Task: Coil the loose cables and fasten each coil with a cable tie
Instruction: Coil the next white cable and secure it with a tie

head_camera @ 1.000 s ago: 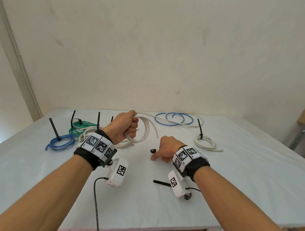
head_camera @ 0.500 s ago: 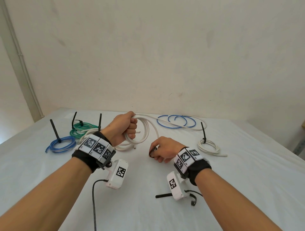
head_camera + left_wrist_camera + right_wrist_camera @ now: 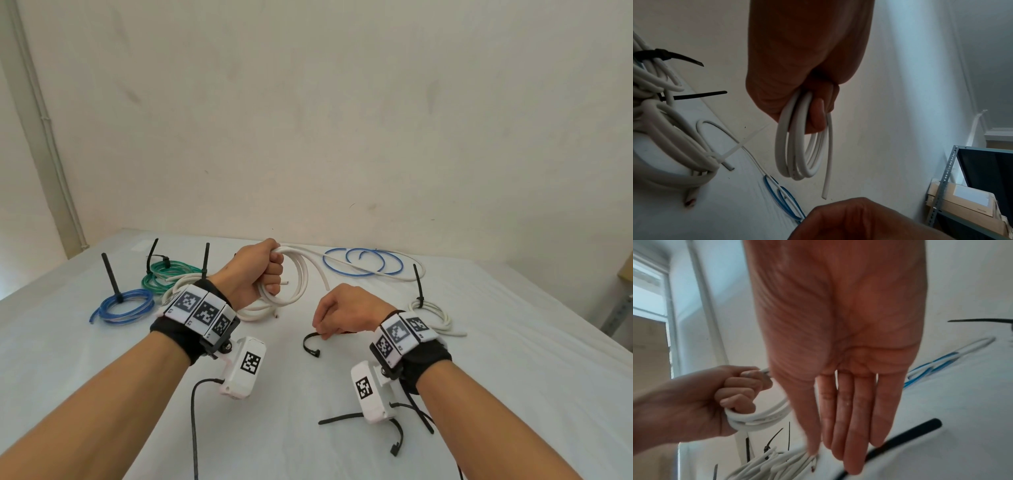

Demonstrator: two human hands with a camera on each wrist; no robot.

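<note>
My left hand [image 3: 255, 275] is raised above the table and grips a coil of white cable [image 3: 299, 284] in its fist; one loose end [image 3: 827, 178] hangs out of the coil. The left wrist view shows the loops [image 3: 795, 155] hanging below the curled fingers. To the right and lower, my right hand [image 3: 344, 310] hovers over a black cable tie [image 3: 308, 344] that curves on the white table [image 3: 513, 394]. In the right wrist view its fingers [image 3: 861, 426] are straight, their tips over the tie [image 3: 902, 438], the thumb apart from it.
Tied coils lie at the back left: blue [image 3: 121, 305], green [image 3: 164, 274], white [image 3: 174, 291]. A thick white bundle [image 3: 255, 310] sits under my left hand. A loose blue-and-white cable [image 3: 363, 265] and a tied white coil [image 3: 431, 311] lie right. Spare black ties [image 3: 342, 418] lie near me.
My right hand has drawn back and up from the black tie, which now shows as a curved strip in front of the fingertips. The left hand still holds the white coil.
</note>
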